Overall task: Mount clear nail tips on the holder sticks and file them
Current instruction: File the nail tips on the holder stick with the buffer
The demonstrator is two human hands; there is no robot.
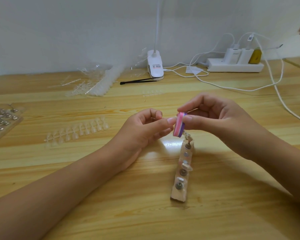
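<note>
My right hand (215,118) pinches a pink and purple file block (179,126) between thumb and fingers, above the middle of the table. My left hand (145,129) has its fingers curled, and its thumb and fingertips meet right at the file's left face. There they pinch what looks like a small clear nail tip (171,120), mostly hidden. Just below the file lies a clear holder base (181,172) with round metal magnets. A thin holder stick (187,138) stands at its far end, and another clear tip (187,166) lies across its middle.
A strip of clear nail tips (76,130) lies left of my hands. A tray of holder sticks (0,120) sits at the left edge. Behind are empty plastic sprues (95,82), black tweezers (137,81), a clip lamp (155,65), a power strip (235,66) and white cables (277,84).
</note>
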